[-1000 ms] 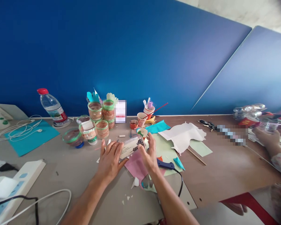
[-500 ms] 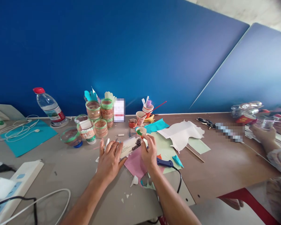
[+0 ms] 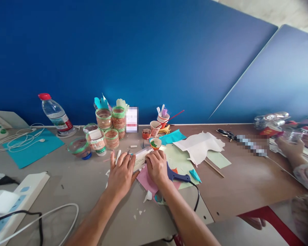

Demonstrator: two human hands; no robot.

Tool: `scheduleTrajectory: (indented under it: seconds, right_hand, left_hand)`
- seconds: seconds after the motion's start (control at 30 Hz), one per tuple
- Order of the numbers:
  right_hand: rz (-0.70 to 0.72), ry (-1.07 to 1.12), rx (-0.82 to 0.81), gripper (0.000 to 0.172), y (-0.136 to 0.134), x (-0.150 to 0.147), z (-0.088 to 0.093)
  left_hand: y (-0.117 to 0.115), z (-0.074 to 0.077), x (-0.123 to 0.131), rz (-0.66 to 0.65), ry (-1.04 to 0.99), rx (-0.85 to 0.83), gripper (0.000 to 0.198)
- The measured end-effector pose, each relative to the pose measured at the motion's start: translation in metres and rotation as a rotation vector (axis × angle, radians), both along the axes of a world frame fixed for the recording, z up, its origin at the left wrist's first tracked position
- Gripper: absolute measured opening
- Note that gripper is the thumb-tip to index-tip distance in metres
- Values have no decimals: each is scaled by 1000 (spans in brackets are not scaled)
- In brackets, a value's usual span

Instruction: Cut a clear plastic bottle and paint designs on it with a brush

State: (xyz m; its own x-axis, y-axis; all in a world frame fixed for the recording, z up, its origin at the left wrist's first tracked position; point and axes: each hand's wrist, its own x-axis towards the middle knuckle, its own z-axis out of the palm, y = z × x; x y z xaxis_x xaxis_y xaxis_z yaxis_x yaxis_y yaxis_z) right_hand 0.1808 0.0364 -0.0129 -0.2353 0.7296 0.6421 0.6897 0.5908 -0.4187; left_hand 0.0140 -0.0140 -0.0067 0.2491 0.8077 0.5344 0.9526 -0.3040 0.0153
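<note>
A pale, printed rectangular box (image 3: pixel 139 162) with clear edges lies between my hands above pink paper. My left hand (image 3: pixel 121 176) grips its left end, fingers on top and the thumb along the near side. My right hand (image 3: pixel 156 166) is curled over the right end, hiding the dark picture there. Beside my left fingertips is a white stick (image 3: pixel 118 156). A blue glue gun (image 3: pixel 179 176) with a black cord lies right of my right hand, partly behind it. Under and around that hand are pink paper (image 3: pixel 146 179) and pale green paper (image 3: pixel 178 160).
Brown, green-rimmed pots (image 3: pixel 104 118) stand at the back left near a red-capped bottle (image 3: pixel 58 118). Paper cups (image 3: pixel 155 128) stand behind the box. White cut paper (image 3: pixel 200 147) lies to the right. A power strip (image 3: pixel 23 194) is front left. Another person's hand (image 3: pixel 289 148) holds clear plastic at far right.
My right hand has shifted left and its fingers have curled over the box's right end, covering its dark picture. My left hand keeps nearly the same place on the box.
</note>
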Motion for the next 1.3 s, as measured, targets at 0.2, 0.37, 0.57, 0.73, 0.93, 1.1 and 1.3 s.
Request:
scheduleTrajectory:
  seconds: [0.2, 0.37, 0.57, 0.73, 0.93, 1.1, 1.3]
  right_hand:
    - [-41, -92, 48, 21, 0, -3, -1]
    - [5, -12, 59, 21, 5, -4, -9]
    - [-71, 287, 12, 19, 12, 3, -12]
    - [-2, 294, 4, 20, 9, 8, -7]
    - [91, 159, 32, 21, 4, 1, -5]
    - [90, 53, 74, 20, 4, -2, -4]
    - [79, 19, 57, 24, 4, -6, -7]
  left_hand:
    - [-3, 3, 3, -14, 11, 3, 44]
    - [-3, 4, 4, -9, 2, 10, 42]
    - [-2, 2, 2, 10, 5, -3, 43]
    - [-1, 1, 1, 18, 1, -7, 43]
    - [-1, 1, 1, 18, -11, -26, 44]
    - [-1, 2, 3, 19, -6, -28, 44]
    - [-3, 5, 5, 8, -2, -28, 44]
